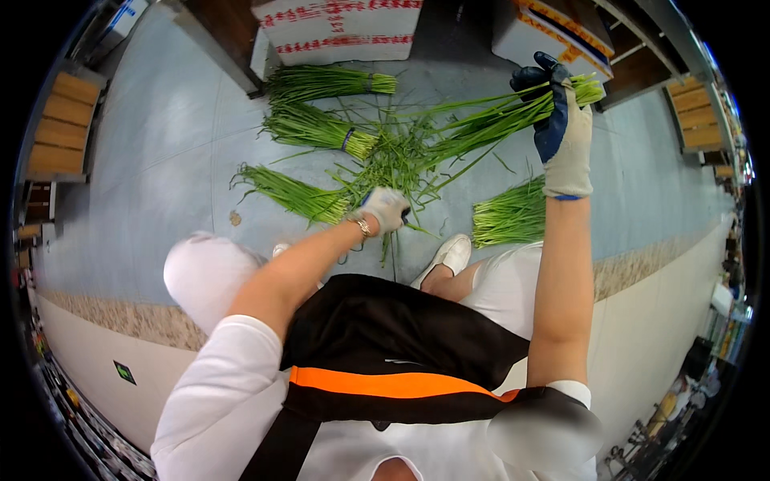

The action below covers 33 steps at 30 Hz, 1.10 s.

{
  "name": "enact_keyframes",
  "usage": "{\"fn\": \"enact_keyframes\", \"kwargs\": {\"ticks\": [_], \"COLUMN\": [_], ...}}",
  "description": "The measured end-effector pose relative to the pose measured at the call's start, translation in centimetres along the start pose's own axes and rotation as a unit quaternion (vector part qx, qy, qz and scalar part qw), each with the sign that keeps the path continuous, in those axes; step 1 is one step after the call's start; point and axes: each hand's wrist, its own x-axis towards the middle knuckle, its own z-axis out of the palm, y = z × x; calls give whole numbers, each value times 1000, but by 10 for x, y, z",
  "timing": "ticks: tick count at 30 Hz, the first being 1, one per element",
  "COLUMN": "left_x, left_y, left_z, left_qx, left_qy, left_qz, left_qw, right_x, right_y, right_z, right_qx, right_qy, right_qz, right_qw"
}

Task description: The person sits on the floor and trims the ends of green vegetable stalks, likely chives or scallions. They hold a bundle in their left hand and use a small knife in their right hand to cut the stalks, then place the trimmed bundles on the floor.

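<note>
My right hand, in a grey glove with dark blue coating, is raised at the upper right, closed round the pale ends of a long bunch of green stalks that trail down leftward. My gloved left hand is low in the centre over loose scattered green leaves, its fingers curled; what they hold, if anything, is hidden. Two banded bundles of greens lie above it. Another bundle lies to its left, partly behind the hand and leaves, and one more lies beside my right foot.
White boxes with red and orange tape stand at the top. Wooden crates line both sides. I crouch on the grey floor, my white shoe just below the greens.
</note>
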Motion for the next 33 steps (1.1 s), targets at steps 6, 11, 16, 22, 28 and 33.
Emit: {"fn": "enact_keyframes", "kwargs": {"ticks": [6,11,16,22,28,33], "left_x": [53,86,91,41,-3,-42], "left_y": [45,36,44,-5,-36,-12], "left_z": [64,119,114,20,-89,-155], "left_qx": [119,160,149,-120,-450,-519], "left_qy": [-122,-59,-101,165,372,342], "left_qz": [9,50,52,-82,-30,-3], "left_qw": [985,984,982,976,812,783], "right_x": [-13,-3,2,5,-12,-28], "right_y": [-13,-7,-7,2,32,78], "right_z": [-7,-11,-3,-17,-10,12], "right_qx": [-132,-296,-188,-136,-225,-159], "right_qy": [63,27,51,60,-17,-163], "right_qz": [-1,-88,-1,14,126,194], "right_qw": [989,951,981,989,966,954]}}
